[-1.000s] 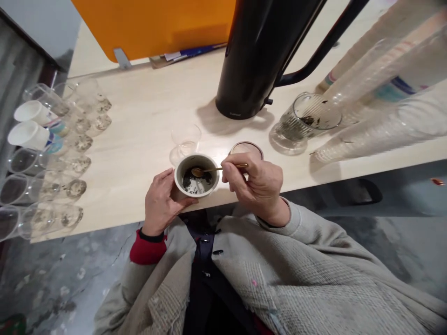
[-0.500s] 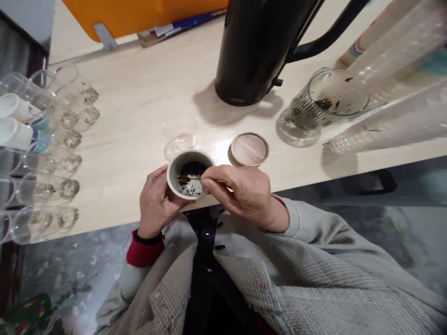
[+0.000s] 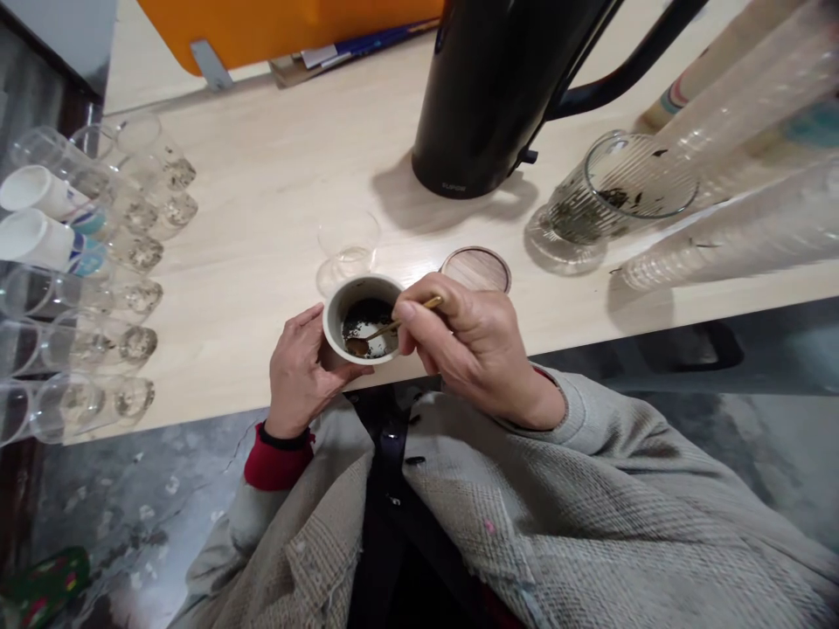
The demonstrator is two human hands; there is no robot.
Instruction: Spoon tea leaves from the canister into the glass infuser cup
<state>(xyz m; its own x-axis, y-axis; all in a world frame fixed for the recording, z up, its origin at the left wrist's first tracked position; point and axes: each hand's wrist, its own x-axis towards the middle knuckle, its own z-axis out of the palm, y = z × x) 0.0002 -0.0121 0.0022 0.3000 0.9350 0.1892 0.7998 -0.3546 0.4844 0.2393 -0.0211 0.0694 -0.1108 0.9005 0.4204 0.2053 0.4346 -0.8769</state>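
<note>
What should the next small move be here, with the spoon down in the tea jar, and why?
Probably lift the spoon with its scoop of leaves and carry it to the empty clear cup just behind the jar. The right hand has the spoon bowl down among the dark leaves, the left hand steadies the jar at the table edge, and that cup holds nothing.

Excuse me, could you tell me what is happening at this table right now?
A person in a grey knit jacket steadies a small white jar of dark loose tea at the table's front edge with the left hand. The right hand holds a slim golden spoon, its bowl down inside the jar among the leaves. The jar's wooden lid lies just beside it, an empty clear cup stands behind, and a black kettle stands farther back.
</note>
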